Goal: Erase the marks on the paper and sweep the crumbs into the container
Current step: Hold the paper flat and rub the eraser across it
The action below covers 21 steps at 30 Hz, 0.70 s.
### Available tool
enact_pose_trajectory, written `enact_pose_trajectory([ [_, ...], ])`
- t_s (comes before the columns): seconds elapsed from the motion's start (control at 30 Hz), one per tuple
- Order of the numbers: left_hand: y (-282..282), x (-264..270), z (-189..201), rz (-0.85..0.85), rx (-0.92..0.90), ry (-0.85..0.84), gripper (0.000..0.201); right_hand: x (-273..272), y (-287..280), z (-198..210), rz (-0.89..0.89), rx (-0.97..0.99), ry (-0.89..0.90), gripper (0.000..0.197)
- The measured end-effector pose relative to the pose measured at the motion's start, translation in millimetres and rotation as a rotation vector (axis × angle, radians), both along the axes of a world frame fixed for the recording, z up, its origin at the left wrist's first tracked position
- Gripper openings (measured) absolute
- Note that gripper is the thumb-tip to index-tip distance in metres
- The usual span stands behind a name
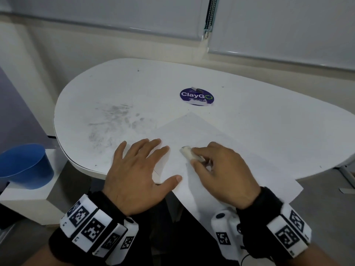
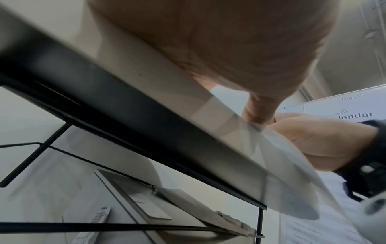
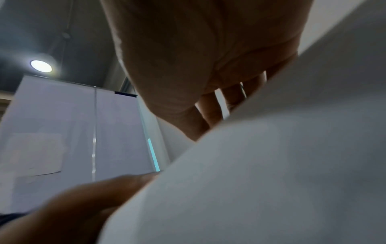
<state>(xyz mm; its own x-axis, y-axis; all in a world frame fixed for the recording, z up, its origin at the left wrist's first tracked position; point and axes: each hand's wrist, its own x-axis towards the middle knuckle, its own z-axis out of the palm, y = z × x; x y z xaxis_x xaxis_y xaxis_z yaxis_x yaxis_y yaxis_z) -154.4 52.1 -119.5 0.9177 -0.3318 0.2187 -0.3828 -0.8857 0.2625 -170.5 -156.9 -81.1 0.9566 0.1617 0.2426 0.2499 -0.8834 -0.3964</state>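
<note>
The paper (image 1: pixel 221 143) lies under both hands, overhanging the table (image 1: pixel 115 89) edge, left hand (image 1: pixel 138 169) spread flat pinning it, right hand (image 1: pixel 222 169) pinching the eraser (image 1: pixel 189 153); hard rubbing may crumple or slide it

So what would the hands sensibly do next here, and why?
Probably rub the eraser back and forth while the paper is pinned. The right hand grips the eraser against the sheet, and the left hand lies flat on the sheet's left edge. No crumbs are clearly visible, so sweeping toward the blue container seems premature.
</note>
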Motion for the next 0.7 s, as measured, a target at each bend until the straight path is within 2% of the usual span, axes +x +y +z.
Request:
enact_pose_trajectory([
  [0.07,1,-1,1,-0.005,0.021,0.016,0.088,-7,7,3,0.127,0.053,0.079,0.025],
  [0.13,2,-1,3,-0.011,0.032,0.038,0.092,-6,3,7,0.16,0.123,0.144,0.027],
  [0.2,4,0,5,-0.015,0.052,0.065,0.094,1,-10,7,0.07,0.144,0.091,0.027],
  [0.3,7,3,7,-0.03,0.049,0.1,0.095,7,-15,4,-0.065,0.064,0.004,0.026],
  [0.37,8,4,8,-0.032,0.047,0.11,0.097,2,-2,0,0.008,0.056,-0.007,0.024],
  [0.43,7,3,8,-0.018,0.05,0.113,0.101,-8,10,2,0.166,0.075,0.063,0.023],
  [0.5,7,2,9,-0.006,0.056,0.119,0.104,-8,6,7,0.213,0.117,0.136,0.025],
  [0.63,7,3,9,0.008,0.098,0.13,0.104,8,-17,2,-0.025,0.066,0.035,0.024],
  [0.7,7,3,10,0.017,0.097,0.135,0.103,5,-11,0,-0.026,0.026,-0.006,0.022],
])
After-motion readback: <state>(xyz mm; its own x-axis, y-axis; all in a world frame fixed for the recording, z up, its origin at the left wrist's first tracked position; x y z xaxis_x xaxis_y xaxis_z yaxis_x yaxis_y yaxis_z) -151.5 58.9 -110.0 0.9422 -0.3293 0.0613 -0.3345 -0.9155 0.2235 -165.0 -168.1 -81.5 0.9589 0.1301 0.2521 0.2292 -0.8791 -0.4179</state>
